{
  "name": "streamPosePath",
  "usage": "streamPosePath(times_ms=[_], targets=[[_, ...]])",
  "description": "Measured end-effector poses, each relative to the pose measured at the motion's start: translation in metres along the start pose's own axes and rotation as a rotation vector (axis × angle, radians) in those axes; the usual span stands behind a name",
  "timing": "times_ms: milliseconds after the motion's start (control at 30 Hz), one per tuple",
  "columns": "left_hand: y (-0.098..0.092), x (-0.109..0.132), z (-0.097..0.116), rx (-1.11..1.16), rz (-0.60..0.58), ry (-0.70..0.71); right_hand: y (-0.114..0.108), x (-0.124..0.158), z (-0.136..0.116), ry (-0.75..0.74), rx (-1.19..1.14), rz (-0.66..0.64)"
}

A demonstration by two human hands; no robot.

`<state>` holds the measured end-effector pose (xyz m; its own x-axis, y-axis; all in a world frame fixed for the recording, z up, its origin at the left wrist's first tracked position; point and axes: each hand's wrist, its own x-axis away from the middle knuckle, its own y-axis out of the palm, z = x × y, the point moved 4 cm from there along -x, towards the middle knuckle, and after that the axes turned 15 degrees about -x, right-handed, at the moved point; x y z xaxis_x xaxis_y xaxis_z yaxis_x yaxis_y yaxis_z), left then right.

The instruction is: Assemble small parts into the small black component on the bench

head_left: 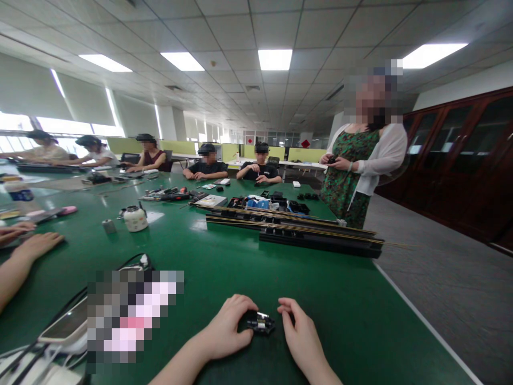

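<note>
A small black part with shiny silver pieces (pixel 261 323) is low in the head view, on or just above the green table. My left hand (pixel 229 327) is curled round its left end, with the thumb on the near side and the fingers on the far side. Its exact kind is too small to make out. To the right of the part, my right hand (pixel 298 334) is apart from it, fingers bent loosely and holding nothing.
Long black rails with thin brass-coloured rods (pixel 304 227) lie across the green table (pixel 192 283). A white jar (pixel 135 218) and a grey cylinder (pixel 108 226) stand left of them. Cabled devices (pixel 66 326) lie at lower left. Another person's hand (pixel 40 246) rests nearby; a person (pixel 360 160) stands at right.
</note>
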<state>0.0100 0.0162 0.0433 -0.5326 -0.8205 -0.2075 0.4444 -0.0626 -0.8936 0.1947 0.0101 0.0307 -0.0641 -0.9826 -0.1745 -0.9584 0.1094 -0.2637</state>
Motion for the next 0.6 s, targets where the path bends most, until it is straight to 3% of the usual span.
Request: streamPosePath(times_ms=[600], targets=[[0.0010, -0.0002, 0.0009, -0.015, -0.004, 0.003, -0.0004, 0.0002, 0.0022, -0.031, -0.033, -0.001]])
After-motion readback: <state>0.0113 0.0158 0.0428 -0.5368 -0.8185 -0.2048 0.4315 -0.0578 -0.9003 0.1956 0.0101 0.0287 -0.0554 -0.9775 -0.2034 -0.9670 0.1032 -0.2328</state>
